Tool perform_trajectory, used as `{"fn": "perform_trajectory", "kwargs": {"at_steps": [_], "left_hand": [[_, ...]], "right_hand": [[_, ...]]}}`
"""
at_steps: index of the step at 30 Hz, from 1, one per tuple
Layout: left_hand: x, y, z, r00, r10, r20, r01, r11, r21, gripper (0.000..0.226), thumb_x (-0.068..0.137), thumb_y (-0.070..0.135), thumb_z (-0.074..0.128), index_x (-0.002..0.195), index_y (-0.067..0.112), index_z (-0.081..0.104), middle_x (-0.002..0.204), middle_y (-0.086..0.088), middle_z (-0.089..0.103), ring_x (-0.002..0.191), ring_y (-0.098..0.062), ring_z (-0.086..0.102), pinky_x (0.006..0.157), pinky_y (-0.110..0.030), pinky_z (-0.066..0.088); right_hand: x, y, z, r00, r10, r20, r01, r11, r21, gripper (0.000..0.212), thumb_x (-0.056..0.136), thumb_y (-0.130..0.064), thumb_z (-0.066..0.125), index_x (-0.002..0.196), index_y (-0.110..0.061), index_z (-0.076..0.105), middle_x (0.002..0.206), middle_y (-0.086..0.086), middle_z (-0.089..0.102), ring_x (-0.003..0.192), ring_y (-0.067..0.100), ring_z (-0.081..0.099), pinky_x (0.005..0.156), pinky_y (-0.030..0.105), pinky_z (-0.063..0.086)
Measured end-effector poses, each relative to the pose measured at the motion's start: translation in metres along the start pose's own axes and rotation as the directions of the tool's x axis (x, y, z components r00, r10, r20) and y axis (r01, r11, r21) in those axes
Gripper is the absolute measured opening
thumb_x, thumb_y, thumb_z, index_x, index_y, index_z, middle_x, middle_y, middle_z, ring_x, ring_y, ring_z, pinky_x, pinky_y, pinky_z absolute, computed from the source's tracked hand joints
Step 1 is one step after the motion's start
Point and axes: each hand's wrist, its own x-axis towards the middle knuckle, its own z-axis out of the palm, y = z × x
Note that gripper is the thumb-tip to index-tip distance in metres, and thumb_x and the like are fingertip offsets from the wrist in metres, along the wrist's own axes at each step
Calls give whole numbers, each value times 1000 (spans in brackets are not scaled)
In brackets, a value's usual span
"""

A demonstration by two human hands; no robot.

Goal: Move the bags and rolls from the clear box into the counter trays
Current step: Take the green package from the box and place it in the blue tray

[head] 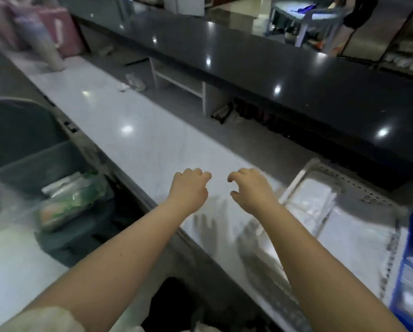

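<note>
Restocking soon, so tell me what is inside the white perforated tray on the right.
The white perforated tray holds flat stacks of clear plastic bags. They cover its floor, so anything beneath is hidden, and blur hides their count.

I read the table (138, 130) as glossy white stone; the tray (339, 177), right of frame, as perforated pale plastic holding clear film bags (313, 200).

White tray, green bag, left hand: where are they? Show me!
white perforated tray (368, 195): head view, on its perforated far wall.
green-printed bag (81, 197): head view, on its green middle.
left hand (188, 188): head view, on the back of the hand.
</note>
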Motion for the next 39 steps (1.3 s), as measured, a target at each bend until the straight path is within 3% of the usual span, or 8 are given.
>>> {"fn": "perform_trajectory", "kwargs": {"at_steps": [3, 11, 15, 19, 23, 32, 36, 39], "left_hand": [[-24, -65, -2, 987, -160, 7, 160, 987, -23, 39, 90, 21, 45, 128, 26, 47, 120, -2, 54, 104, -26, 50, 81, -37, 35], [-101, -267, 4, 890, -452, -69, 445, 891, -91, 30, 86, 28, 50, 115, 23, 54, 110, -4, 59, 104, -29, 53, 80, -40, 39], [-147, -381, 16, 791, -610, -40, 604, 790, -107, 33, 84, 28, 52, 117, 26, 56, 117, -3, 59, 110, -29, 50, 88, -42, 38], [-177, -478, 32, 744, -668, 6, 666, 741, -84, 36, 84, 29, 52, 120, 29, 55, 120, -1, 57, 112, -28, 48, 89, -40, 36], [-187, -546, 51, 718, -695, 52, 696, 710, -107, 37, 83, 28, 51, 120, 28, 54, 118, -2, 58, 109, -28, 50, 86, -40, 36], [-153, -625, 106, 708, -685, 173, 706, 689, -163, 41, 83, 31, 53, 124, 29, 53, 120, -3, 57, 113, -27, 46, 89, -41, 36], [-118, -666, 127, 670, -713, 207, 742, 650, -164, 44, 83, 32, 55, 127, 30, 51, 125, -1, 55, 116, -27, 44, 90, -42, 34], [-96, -692, 146, 634, -721, 279, 771, 618, -155, 47, 83, 32, 57, 129, 33, 48, 130, 1, 53, 120, -26, 42, 94, -42, 32]], "right_hand": [[28, -64, 21, 991, -137, -3, 136, 986, 94, 26, 85, -18, 60, 111, -23, 58, 114, 0, 60, 108, 23, 47, 85, 34, 40], [113, -266, 85, 900, -417, 125, 406, 908, 108, 30, 82, -10, 58, 110, -18, 60, 107, 5, 61, 103, 30, 50, 79, 39, 46], [149, -393, 121, 854, -489, 180, 427, 855, 295, 33, 78, -18, 68, 110, -18, 61, 112, 6, 60, 108, 28, 49, 85, 38, 48], [182, -490, 165, 811, -517, 273, 429, 844, 323, 33, 78, -16, 65, 111, -18, 60, 115, 7, 59, 110, 28, 49, 90, 42, 47], [211, -526, 203, 806, -467, 364, 385, 880, 277, 33, 80, -17, 66, 112, -19, 60, 120, 6, 57, 112, 27, 47, 92, 42, 46], [298, -545, 263, 824, -395, 407, 310, 915, 259, 29, 80, -12, 63, 109, -15, 62, 111, 5, 59, 108, 29, 48, 88, 43, 46], [351, -554, 304, 757, -463, 461, 380, 886, 265, 34, 79, -11, 63, 113, -14, 61, 116, 7, 60, 109, 30, 48, 89, 40, 45], [382, -562, 338, 654, -524, 546, 419, 851, 315, 35, 78, -11, 63, 113, -17, 62, 117, 5, 61, 110, 27, 47, 90, 35, 42]]}}
